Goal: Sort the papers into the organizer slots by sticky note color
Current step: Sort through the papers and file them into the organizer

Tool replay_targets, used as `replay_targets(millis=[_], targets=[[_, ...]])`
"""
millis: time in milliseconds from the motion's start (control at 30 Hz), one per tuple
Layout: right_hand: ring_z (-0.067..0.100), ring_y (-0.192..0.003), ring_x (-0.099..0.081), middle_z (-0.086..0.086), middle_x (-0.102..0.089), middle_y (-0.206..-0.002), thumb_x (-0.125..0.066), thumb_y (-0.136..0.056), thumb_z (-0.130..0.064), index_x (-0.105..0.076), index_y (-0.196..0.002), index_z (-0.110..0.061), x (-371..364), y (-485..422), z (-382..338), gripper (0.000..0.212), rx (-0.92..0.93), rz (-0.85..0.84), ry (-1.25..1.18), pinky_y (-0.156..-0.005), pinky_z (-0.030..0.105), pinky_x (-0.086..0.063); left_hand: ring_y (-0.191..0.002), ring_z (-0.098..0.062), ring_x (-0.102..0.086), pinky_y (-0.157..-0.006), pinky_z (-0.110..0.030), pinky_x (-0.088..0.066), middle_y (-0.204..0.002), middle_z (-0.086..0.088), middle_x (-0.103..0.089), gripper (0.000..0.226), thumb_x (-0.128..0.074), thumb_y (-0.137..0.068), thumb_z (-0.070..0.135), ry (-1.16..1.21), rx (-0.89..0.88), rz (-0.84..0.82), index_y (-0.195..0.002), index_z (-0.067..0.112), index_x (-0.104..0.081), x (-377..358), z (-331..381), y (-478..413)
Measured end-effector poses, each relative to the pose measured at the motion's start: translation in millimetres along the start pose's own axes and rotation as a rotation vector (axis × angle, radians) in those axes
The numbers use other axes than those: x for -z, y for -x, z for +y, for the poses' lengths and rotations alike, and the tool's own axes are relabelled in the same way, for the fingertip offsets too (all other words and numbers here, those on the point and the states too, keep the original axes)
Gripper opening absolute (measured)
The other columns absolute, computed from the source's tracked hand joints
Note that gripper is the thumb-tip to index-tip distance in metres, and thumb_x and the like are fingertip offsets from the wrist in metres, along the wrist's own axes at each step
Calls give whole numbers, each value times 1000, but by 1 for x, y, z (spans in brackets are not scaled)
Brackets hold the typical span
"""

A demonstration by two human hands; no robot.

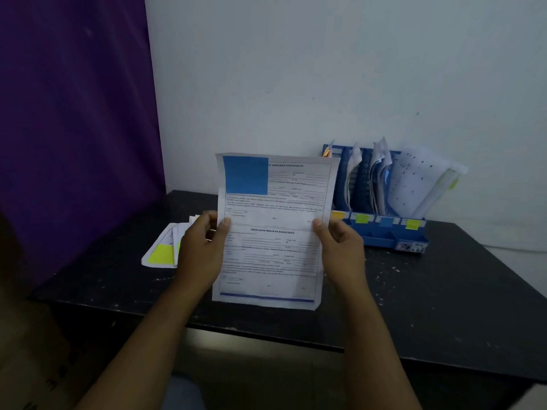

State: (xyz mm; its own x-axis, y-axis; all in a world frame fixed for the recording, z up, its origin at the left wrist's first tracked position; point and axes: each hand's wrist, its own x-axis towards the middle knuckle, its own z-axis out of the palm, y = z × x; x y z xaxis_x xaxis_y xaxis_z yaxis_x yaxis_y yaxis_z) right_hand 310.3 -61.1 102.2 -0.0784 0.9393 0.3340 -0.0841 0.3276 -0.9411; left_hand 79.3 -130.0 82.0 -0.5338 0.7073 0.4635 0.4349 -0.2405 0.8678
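A printed white form (272,261) is held upright above the black table, with a blue sticky note (246,175) in its top left corner. My left hand (201,250) pinches its left edge and my right hand (343,247) pinches its right edge, thumbs on the front. A blue desk organizer (384,238) stands at the back right against the wall, its slots holding papers. Colored tabs mark its front: orange (338,215), green (361,218), blue (385,221), yellow (412,224). A pile of papers (161,253) with a yellow sticky note lies on the table behind my left hand.
The black table (429,291) has white specks and its front edge runs across below the form. A purple curtain (74,128) hangs on the left. A white wall stands behind the organizer.
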Motion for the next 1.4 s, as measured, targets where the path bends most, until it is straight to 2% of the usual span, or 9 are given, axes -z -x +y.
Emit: replay_targets(millis=[133,400,567,833,1033,1133,1267,1333,1400], targets=[[0,-98,-74,-16,-79,-105,-65,-103,-31,-75,-113,-26,4,-2,-14,15,25,15,3,-82,23,-59,-92,-8,-73,-74,-23,-58,-101,8,-76,19,-58,-108,36,5,-13,38,-108,20,-68,-2,15,-2],[-2,-95,-73,-20,-79,-100,-64,-103,-27,-74,-108,-31,9,-3,-17,11,39,9,-14,-70,13,-57,-95,-8,-72,-70,-21,-56,-107,11,-75,21,-57,-107,38,-51,7,33,-111,20,-67,-7,21,-2],[-1,-96,-74,-17,-79,-104,-64,-103,-30,-74,-111,-30,10,-4,-15,13,3,41,-25,-77,21,-58,-98,-7,-71,-76,-21,-55,-107,11,-74,24,-59,-105,42,1,0,29,-116,22,-67,-5,28,-5],[7,-97,-75,-9,-80,-103,-67,-103,-24,-74,-111,-25,37,-8,-13,11,9,87,-9,-85,32,-61,-57,-3,-66,-50,-21,-51,-69,9,-73,28,-65,-103,40,53,-34,-112,-93,16,-72,-6,81,-38],[15,-128,-52,-12,-59,-133,-73,-96,-43,-50,-146,-43,70,-14,-6,55,62,413,380,-104,46,-51,-57,-19,-75,-49,-28,-57,-70,-2,-78,32,-62,-106,34,68,-23,-274,-89,10,-77,-58,139,-45],[11,-129,-50,-14,-52,-140,-60,-96,-63,-47,-148,-43,77,-2,-15,58,89,412,409,-104,43,-50,-61,-25,-78,-43,-27,-54,-80,-8,-80,36,-58,-108,35,51,-10,-287,-92,8,-76,-94,168,-44],[8,-119,-59,-19,-58,-141,-33,-76,-99,-48,-147,-44,83,16,-30,91,25,279,563,-97,43,-54,-56,-22,-76,-55,-47,-64,-83,-7,-79,46,-56,-108,35,31,-114,-234,-90,-3,-74,-141,193,-53],[9,-125,-61,-22,-59,-142,-45,-75,-97,-49,-148,-45,86,15,-29,90,12,269,715,-100,44,-56,-52,-19,-74,-47,-45,-61,-83,-15,-76,51,-56,-108,35,13,-178,-185,-86,-9,-69,-165,203,-59],[10,-121,-64,-16,-64,-139,-61,-91,-70,-53,-147,-43,92,4,-24,63,-5,312,796,-95,38,-60,-50,-17,-72,-40,-29,-54,-84,-17,-76,51,-55,-108,33,21,-200,-162,-81,-8,-68,-186,215,-64]])
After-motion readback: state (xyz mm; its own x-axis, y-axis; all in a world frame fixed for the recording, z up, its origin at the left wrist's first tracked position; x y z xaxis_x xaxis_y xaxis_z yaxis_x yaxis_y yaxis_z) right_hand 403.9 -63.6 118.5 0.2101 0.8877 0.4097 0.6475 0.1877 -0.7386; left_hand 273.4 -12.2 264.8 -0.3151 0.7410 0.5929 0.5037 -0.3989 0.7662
